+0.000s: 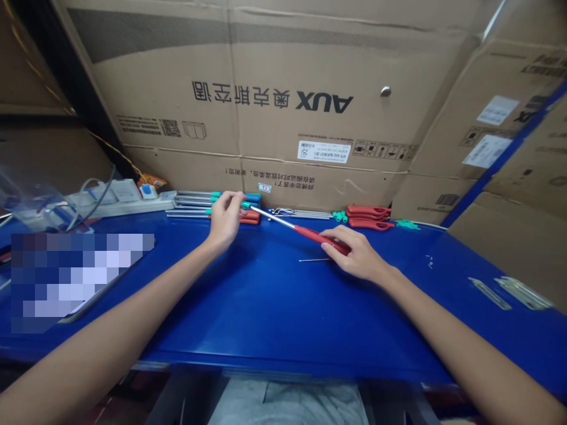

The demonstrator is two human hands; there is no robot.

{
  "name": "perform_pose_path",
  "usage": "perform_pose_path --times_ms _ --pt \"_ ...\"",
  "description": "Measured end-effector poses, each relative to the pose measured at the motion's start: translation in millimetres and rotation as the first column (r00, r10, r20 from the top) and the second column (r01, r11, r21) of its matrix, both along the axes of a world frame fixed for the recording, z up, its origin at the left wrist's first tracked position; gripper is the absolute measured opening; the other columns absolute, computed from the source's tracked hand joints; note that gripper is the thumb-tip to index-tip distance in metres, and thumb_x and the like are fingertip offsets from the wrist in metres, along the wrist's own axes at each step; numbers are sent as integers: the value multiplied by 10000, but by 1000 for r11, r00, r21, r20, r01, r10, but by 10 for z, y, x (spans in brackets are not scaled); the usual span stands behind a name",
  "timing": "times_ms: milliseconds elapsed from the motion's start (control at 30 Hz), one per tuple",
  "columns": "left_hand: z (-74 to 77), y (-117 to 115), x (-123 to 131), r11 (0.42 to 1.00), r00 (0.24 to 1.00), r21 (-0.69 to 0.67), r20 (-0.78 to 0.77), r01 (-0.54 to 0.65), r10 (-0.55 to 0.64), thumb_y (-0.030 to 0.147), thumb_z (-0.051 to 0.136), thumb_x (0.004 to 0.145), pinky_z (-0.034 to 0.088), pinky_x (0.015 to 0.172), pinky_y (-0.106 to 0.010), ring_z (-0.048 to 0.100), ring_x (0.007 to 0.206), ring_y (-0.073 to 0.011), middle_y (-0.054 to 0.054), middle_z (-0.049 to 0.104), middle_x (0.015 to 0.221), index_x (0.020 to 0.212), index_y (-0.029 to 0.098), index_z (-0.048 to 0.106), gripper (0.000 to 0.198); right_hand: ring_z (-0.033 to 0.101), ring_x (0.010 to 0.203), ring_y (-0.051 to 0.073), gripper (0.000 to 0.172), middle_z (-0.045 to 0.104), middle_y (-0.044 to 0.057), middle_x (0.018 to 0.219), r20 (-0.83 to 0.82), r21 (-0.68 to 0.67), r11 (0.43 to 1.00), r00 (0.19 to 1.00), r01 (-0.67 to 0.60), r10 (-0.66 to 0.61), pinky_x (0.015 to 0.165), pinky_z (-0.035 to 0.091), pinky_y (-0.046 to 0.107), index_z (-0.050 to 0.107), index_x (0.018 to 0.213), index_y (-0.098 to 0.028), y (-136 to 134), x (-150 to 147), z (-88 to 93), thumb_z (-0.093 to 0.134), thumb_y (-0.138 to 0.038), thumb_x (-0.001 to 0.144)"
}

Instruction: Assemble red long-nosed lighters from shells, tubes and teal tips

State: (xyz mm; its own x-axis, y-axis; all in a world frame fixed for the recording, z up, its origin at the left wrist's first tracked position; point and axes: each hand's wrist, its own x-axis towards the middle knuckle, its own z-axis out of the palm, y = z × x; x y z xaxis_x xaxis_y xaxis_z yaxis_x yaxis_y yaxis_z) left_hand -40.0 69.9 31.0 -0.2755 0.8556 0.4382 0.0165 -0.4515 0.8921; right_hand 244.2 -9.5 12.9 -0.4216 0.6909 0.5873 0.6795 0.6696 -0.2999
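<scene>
Notably: left hand (pixel 225 221) fingers (pixel 234 200) pinched red-handled screwdriver (pixel 310 233) at teal shaft end | right hand (pixel 357 255) fingers (pixel 341 236) wrapped handle | grip at both ends, above blue desk (pixel 266 307).

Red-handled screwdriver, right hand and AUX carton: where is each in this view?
Red-handled screwdriver (pixel 317 237): head view, on the red handle.
Right hand (pixel 357 255): head view, on its back.
AUX carton (pixel 323 101): head view, on the printed logo.

Upside-down AUX (pixel 325 101) and 奥克斯空调 (pixel 241 94) on the carton (pixel 283 53); smaller labels (pixel 324 151) look too blurred.
</scene>
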Motion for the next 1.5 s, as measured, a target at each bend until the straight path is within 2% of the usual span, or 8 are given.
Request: perform_pose_path --times_ms 200,633,800,1033,1133,1267,1400,1500 --pt "-1 -3 -7 999 1000 -51 3 -5 5 261 534 834 443 542 -209 558 546 -112 23 545 575 723 176 606 157 624 848 192 215 663 81 971 -3 2 1000 1000 3 -3 795 499 350 633 1063 -177 -5 -15 8 549 -271 888" --pt "13 -46 11 1000 1000 -27 -29 1 -2 206 564 822 440 563 -186 554 601 -108 11 577 637 691 183 628 148 627 834 195 211 661 77 964 -5 13 1000 1000 0 0 778 511 352 638 1063 -200 -11 -13 3 544 -271 888" --pt "19 -52 3 998 999 -53 -33 19 -20 215 545 821 427 542 -175 541 564 -103 20 544 564 705 179 628 148 624 829 185 220 662 74 969 -11 37 999 1000 0 0 761 512 335 640 1071 -195 -1 -6 -21 550 -271 885" --pt "51 -101 36 987 994 -129 60 98 -91 213 551 814 447 510 -190 552 491 -100 18 561 555 689 167 607 144 626 825 190 218 666 74 969 -10 40 999 1000 17 -16 751 521 351 643 1067 -205 17 10 -41 547 -282 887" --pt "43 -104 40 985 994 -137 49 102 -97 172 547 811 438 507 -182 539 474 -105 28 505 468 685 166 611 141 627 803 186 216 662 75 965 -10 56 998 1000 12 -12 746 522 345 650 1059 -209 7 6 -36 560 -289 880" --pt "13 -82 26 986 992 -121 53 117 -111 133 529 814 396 483 -169 514 449 -92 25 512 469 689 160 615 154 627 822 188 228 657 75 973 2 43 999 1000 10 -10 769 518 345 639 1084 -209 -9 -4 -37 539 -294 898" --pt "-12 -62 16 986 992 -109 50 125 -120 151 551 804 387 483 -178 508 440 -94 26 507 460 682 160 615 138 629 823 188 230 665 70 962 14 -1 1000 1000 -7 7 785 515 347 630 1092 -211 -15 -14 -43 502 -297 922" --pt "-30 -52 15 987 993 -110 18 119 -118 180 559 799 401 490 -190 508 447 -106 24 503 449 681 165 604 127 626 820 186 228 661 70 957 15 18 1000 1000 -8 8 783 516 342 633 1086 -204 -11 -10 -45 513 -295 914"
